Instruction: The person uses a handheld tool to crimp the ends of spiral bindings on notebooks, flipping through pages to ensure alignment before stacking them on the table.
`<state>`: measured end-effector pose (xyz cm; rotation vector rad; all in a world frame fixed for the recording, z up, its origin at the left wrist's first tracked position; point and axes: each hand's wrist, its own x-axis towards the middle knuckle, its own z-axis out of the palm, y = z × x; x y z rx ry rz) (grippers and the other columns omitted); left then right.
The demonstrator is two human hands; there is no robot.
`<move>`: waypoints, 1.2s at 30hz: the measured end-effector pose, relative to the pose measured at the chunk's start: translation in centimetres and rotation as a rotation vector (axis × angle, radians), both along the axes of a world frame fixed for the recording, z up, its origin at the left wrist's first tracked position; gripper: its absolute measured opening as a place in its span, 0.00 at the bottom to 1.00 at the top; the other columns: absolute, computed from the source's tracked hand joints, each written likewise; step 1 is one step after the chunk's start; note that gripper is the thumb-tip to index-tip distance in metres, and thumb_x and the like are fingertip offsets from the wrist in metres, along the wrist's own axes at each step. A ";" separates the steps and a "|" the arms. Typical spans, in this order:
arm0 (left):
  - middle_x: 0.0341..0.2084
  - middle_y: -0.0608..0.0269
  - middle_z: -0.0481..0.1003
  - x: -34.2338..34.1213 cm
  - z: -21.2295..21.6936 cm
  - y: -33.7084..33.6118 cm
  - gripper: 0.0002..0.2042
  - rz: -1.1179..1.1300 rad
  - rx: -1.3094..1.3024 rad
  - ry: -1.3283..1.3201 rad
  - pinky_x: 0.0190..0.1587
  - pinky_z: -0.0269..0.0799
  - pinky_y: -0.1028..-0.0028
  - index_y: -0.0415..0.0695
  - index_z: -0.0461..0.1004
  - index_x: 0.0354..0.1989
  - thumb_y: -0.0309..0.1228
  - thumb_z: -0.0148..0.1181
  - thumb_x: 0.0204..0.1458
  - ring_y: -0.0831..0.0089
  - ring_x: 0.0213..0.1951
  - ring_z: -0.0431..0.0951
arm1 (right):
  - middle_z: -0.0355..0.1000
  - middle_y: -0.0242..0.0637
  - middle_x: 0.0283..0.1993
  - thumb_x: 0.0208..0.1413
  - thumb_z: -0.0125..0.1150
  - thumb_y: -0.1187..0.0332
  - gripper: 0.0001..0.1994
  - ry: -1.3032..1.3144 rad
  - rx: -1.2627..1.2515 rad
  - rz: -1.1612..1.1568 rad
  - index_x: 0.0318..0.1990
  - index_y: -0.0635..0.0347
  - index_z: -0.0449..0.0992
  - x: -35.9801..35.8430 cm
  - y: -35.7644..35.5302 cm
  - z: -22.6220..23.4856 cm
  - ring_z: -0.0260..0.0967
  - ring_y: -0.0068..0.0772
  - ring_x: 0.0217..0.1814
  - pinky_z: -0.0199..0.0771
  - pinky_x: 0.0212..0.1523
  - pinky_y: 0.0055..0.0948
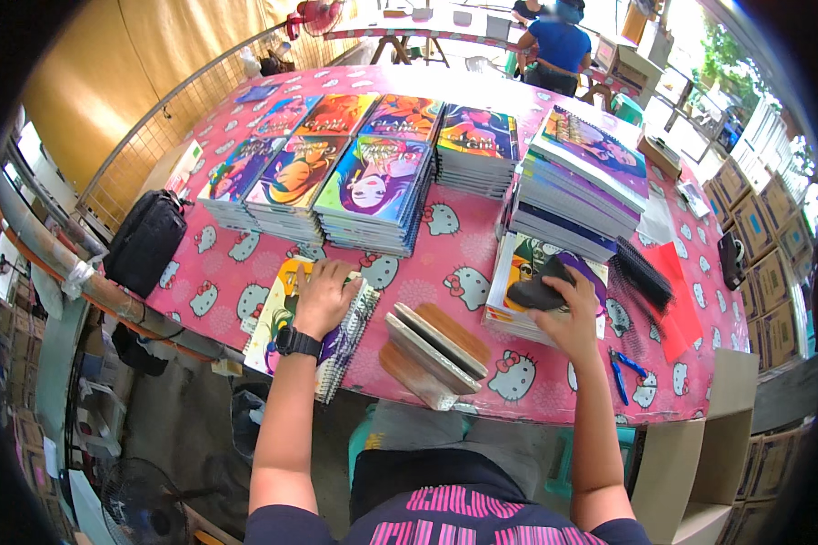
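Dark-grey rounded chunk gripped in the right hand, over a multicoloured notebook stack; left hand kinda open – palm down on a yellow-and-purple spiral notebook; pink bench underneath.

L hand lies palm-down just fwd of blk wristwatch, L forearm behind it, R hand well to its right, fingers bent, R forearm slanting fwd.

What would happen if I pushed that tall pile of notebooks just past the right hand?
The pile of notebooks would probably feel heavy, since many are stacked together. The upper ones might slide, because their edges don't line up neatly. The top cover looks shiny, so it may be slippery.
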<state>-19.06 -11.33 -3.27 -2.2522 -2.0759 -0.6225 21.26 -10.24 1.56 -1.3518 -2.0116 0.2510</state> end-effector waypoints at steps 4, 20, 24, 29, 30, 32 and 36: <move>0.49 0.63 0.71 0.9 0.9 -0.7 0.23 -0.100 -0.031 0.085 0.60 0.47 0.37 0.50 0.71 0.47 0.47 0.62 0.43 0.62 0.58 0.64 | 0.61 0.51 0.58 0.26 0.74 0.65 0.29 0.179 -0.183 0.271 0.46 0.53 0.76 -0.5 -6.0 0.7 0.59 0.54 0.59 0.63 0.55 0.42; 0.51 0.56 0.68 6.9 5.8 -4.6 0.30 -0.496 -0.077 -0.721 0.62 0.57 0.64 0.43 0.69 0.53 0.27 0.65 0.34 0.59 0.59 0.64 | 0.72 0.36 0.37 0.49 0.68 0.59 0.21 0.649 -0.010 -0.657 0.41 0.69 0.74 8.7 -1.7 -5.1 0.69 0.25 0.37 0.69 0.37 0.25; 0.41 0.58 0.70 10.1 5.2 -6.2 0.26 -0.407 -0.092 -0.690 0.50 0.67 0.66 0.43 0.74 0.46 0.25 0.69 0.31 0.63 0.47 0.71 | 0.72 0.28 0.28 0.49 0.68 0.62 0.13 0.843 -0.546 -0.413 0.35 0.63 0.77 10.5 1.7 -7.7 0.66 0.18 0.30 0.65 0.31 0.21; 0.47 0.53 0.69 11.1 5.0 -6.9 0.27 -0.426 -0.018 -0.735 0.56 0.64 0.64 0.44 0.71 0.50 0.27 0.67 0.36 0.56 0.52 0.69 | 0.71 0.26 0.27 0.50 0.66 0.68 0.08 0.839 -0.434 -0.358 0.33 0.63 0.75 11.9 0.7 -5.9 0.61 0.15 0.26 0.61 0.29 0.19; 0.49 0.52 0.69 11.0 5.7 -6.8 0.27 -0.435 0.028 -0.772 0.57 0.63 0.64 0.43 0.70 0.51 0.27 0.66 0.37 0.56 0.54 0.68 | 0.71 0.26 0.27 0.51 0.65 0.69 0.08 0.694 -0.325 -0.416 0.33 0.63 0.75 12.2 0.1 -5.1 0.62 0.15 0.27 0.62 0.29 0.19; 0.56 0.51 0.64 10.2 6.7 -6.7 0.30 -0.429 0.096 -0.791 0.63 0.56 0.62 0.41 0.66 0.56 0.29 0.63 0.40 0.56 0.60 0.62 | 0.70 0.25 0.28 0.50 0.64 0.74 0.07 0.680 -0.221 -0.415 0.36 0.63 0.74 12.0 -0.9 -3.7 0.64 0.14 0.30 0.64 0.31 0.18; 0.58 0.52 0.63 12.1 8.3 -5.8 0.31 -0.260 0.193 -0.949 0.63 0.54 0.65 0.38 0.61 0.59 0.29 0.64 0.45 0.62 0.62 0.60 | 0.71 0.26 0.33 0.50 0.63 0.78 0.09 0.840 0.058 -0.204 0.39 0.62 0.73 5.0 -6.0 3.1 0.65 0.14 0.33 0.65 0.34 0.17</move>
